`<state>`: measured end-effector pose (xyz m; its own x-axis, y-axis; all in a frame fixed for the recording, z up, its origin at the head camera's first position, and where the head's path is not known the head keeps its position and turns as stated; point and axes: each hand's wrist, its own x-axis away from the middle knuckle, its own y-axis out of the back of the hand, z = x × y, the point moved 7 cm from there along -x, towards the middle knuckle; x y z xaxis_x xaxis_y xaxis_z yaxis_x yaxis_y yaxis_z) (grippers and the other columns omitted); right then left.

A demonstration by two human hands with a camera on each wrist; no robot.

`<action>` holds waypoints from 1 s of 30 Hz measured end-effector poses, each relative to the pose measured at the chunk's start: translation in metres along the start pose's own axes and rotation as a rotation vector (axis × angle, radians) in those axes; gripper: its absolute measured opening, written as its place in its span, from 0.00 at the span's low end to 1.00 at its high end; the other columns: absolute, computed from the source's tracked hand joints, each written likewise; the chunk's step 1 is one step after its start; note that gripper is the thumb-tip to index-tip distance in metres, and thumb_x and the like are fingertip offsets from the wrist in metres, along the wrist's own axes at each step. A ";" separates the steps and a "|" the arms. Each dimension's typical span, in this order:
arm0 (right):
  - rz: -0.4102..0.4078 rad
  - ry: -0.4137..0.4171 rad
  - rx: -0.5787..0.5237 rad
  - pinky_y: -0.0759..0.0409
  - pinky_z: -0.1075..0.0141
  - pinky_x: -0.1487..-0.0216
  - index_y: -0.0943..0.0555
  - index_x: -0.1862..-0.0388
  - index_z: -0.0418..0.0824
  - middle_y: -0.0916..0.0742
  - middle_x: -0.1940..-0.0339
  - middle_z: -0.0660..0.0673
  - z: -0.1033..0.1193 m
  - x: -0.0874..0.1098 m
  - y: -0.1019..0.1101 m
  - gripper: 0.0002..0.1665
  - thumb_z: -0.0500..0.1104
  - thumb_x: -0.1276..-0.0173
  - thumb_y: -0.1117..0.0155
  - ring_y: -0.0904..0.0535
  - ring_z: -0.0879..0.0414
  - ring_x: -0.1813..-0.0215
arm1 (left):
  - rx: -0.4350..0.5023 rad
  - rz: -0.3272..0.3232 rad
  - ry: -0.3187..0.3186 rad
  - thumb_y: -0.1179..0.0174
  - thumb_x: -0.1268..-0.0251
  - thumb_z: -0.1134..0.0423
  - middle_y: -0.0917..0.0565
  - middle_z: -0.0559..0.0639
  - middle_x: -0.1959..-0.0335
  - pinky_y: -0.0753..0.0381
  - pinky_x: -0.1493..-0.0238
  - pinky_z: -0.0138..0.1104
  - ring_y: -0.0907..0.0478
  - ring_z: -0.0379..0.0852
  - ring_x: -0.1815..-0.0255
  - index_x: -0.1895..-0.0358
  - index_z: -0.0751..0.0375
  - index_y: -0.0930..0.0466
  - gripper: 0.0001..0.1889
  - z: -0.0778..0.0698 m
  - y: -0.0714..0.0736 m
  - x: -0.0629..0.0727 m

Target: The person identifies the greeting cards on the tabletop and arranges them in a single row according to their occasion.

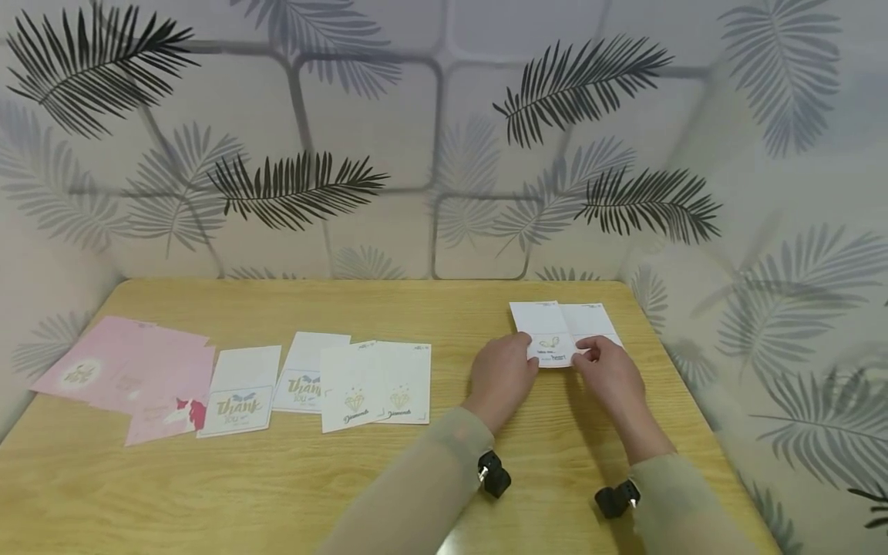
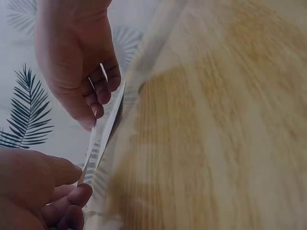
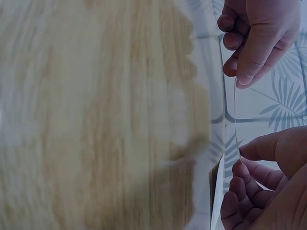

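Note:
Both hands hold a white greeting card [image 1: 548, 347] with gold wings and dark lettering, at the right side of the table. My left hand [image 1: 502, 378] pinches its lower left corner between thumb and fingers. At the lower right corner, my right hand [image 1: 610, 374] does the same. The wrist views show the card edge-on as a thin sheet, raised off the table, with the left hand [image 2: 38, 191] and right hand [image 3: 268, 177] at opposite ends. A second white card [image 1: 590, 320] lies behind and to its right, partly covered by the first card and the right hand.
On the left of the wooden table [image 1: 277, 493] lie overlapping pink cards [image 1: 153, 370], two white "Thank You" cards [image 1: 239, 393] and two white "Diamonds" cards [image 1: 402, 385]. A leaf-patterned wall [image 1: 388, 139] stands along the table's back and right edges.

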<state>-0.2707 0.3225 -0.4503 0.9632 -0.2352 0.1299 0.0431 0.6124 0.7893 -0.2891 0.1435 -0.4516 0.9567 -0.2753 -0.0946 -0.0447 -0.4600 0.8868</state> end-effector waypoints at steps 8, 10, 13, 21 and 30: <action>-0.033 0.022 0.050 0.23 0.53 0.55 0.16 0.36 0.35 0.12 0.52 0.38 -0.015 -0.020 -0.006 0.22 0.44 0.24 0.39 0.19 0.45 0.58 | -0.027 -0.006 0.003 0.32 0.19 0.53 0.08 0.49 0.46 0.13 0.51 0.40 0.11 0.49 0.49 0.35 0.54 0.12 0.17 0.002 -0.010 -0.006; -0.039 0.029 0.067 0.22 0.51 0.54 0.16 0.36 0.35 0.12 0.52 0.38 -0.015 -0.021 -0.006 0.22 0.44 0.23 0.39 0.18 0.45 0.57 | -0.028 -0.005 0.003 0.32 0.19 0.53 0.08 0.49 0.46 0.13 0.51 0.40 0.11 0.49 0.50 0.35 0.53 0.12 0.17 0.002 -0.012 -0.008; -0.032 0.032 0.088 0.22 0.48 0.52 0.16 0.35 0.34 0.12 0.49 0.36 -0.008 -0.015 -0.005 0.23 0.43 0.21 0.40 0.18 0.42 0.54 | -0.031 0.001 0.002 0.32 0.18 0.52 0.08 0.49 0.47 0.13 0.51 0.40 0.11 0.49 0.50 0.35 0.54 0.13 0.17 0.002 -0.013 -0.009; -0.038 0.050 0.135 0.22 0.48 0.53 0.15 0.37 0.33 0.11 0.49 0.36 -0.007 -0.015 -0.005 0.21 0.43 0.21 0.39 0.17 0.42 0.53 | -0.037 0.015 0.012 0.33 0.18 0.53 0.08 0.50 0.48 0.13 0.51 0.40 0.11 0.50 0.51 0.36 0.54 0.13 0.17 0.002 -0.017 -0.009; -0.056 0.054 0.155 0.20 0.46 0.53 0.13 0.36 0.33 0.11 0.47 0.36 -0.010 -0.016 -0.005 0.23 0.40 0.24 0.41 0.16 0.40 0.50 | -0.061 0.012 -0.001 0.33 0.18 0.53 0.08 0.51 0.50 0.13 0.55 0.40 0.11 0.51 0.53 0.37 0.56 0.12 0.16 0.000 -0.017 -0.009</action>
<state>-0.2834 0.3307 -0.4618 0.9736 -0.2218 0.0542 0.0593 0.4746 0.8782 -0.2970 0.1539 -0.4655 0.9560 -0.2811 -0.0840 -0.0388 -0.4047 0.9136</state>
